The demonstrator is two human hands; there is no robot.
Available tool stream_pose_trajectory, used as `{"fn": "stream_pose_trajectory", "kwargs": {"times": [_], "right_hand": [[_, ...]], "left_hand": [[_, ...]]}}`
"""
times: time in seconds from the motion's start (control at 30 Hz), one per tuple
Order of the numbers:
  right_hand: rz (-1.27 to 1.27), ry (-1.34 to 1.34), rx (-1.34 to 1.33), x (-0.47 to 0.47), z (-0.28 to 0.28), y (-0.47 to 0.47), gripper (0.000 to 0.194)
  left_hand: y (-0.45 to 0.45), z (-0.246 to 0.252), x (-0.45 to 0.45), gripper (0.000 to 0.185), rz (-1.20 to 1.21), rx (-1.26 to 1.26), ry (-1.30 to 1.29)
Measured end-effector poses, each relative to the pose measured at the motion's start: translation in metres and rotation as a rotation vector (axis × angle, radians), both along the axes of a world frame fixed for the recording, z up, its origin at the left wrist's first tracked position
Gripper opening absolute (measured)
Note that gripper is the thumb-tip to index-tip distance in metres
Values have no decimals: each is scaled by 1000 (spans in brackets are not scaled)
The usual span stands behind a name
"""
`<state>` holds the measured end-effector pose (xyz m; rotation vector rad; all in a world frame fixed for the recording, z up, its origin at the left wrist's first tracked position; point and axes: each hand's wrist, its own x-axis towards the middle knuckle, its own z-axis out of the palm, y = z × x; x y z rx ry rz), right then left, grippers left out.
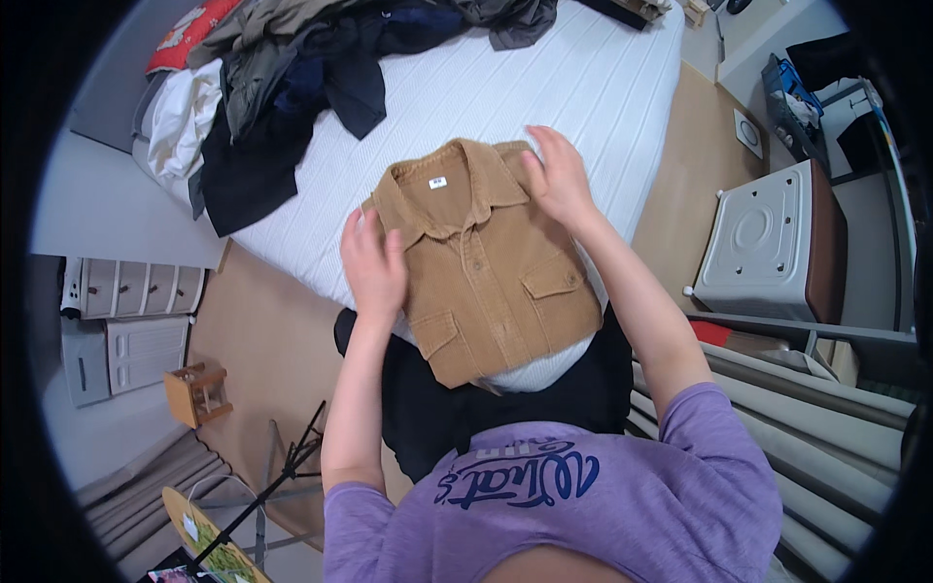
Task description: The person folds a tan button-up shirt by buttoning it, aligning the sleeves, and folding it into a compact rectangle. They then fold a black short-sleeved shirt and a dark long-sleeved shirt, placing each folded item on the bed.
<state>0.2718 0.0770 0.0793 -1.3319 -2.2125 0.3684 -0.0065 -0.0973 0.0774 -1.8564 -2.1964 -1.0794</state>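
A tan corduroy shirt (481,270) lies folded into a near rectangle at the bed's near edge, its front up and its collar pointing away from me. Two flapped chest pockets and a button placket show, and a small label (437,182) bearing writing sits inside the collar. At the shirt's left shoulder side is my left hand (373,262), fingers apart and slightly curled. My right hand (557,175) is by the opposite shoulder, thumb and fingers spread. Neither hand grips the fabric; whether the fingertips touch it, I cannot tell.
Dark garments (291,95) are heaped on the white bedspread (466,95) at the far left, beside a white cloth (182,120) and a red cushion (189,33). A white-topped cabinet (758,233) stands to the right. A small wooden stool (193,393) and a black stand (291,466) are at the left.
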Motion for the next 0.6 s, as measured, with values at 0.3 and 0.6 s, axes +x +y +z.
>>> {"fn": "stream_pose_trajectory", "kwargs": {"times": [0.3, 0.6], "right_hand": [[176, -410, 20, -35, -43, -32, 77], [240, -254, 23, -14, 16, -60, 64]], "left_hand": [[31, -49, 56, 78, 25, -388, 287], [-3, 4, 70, 70, -71, -292, 235]]}}
